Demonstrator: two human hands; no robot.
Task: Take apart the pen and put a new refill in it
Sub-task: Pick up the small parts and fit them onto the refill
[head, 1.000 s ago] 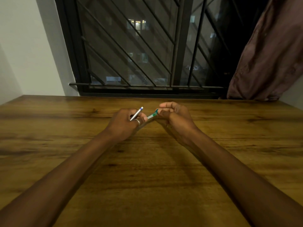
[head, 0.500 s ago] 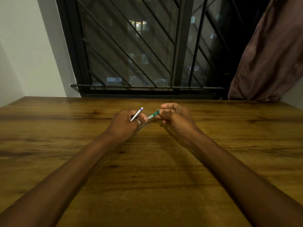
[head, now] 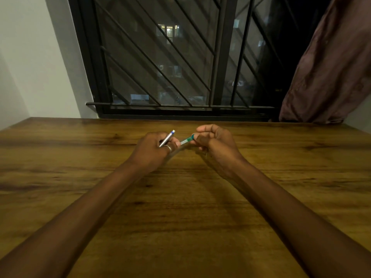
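Note:
Over the middle of the wooden table (head: 180, 217) my two hands meet. My left hand (head: 154, 151) is closed around a silver pen part (head: 167, 138) with a blue and white end that sticks up and away from me. A short green and clear pen piece (head: 186, 140) spans the gap between the hands; my left fingertips touch its near end and my right hand (head: 214, 143) pinches its far end. What else lies inside either fist is hidden. A ring sits on a left finger.
A barred window (head: 180, 57) with a black frame stands behind the table's far edge. A dark curtain (head: 329, 67) hangs at the right. A pale wall (head: 30, 57) closes off the left side. Both forearms stretch over the near tabletop.
The hands hold the same pose; the green piece shows slightly more between them as the right hand has drawn a little away.

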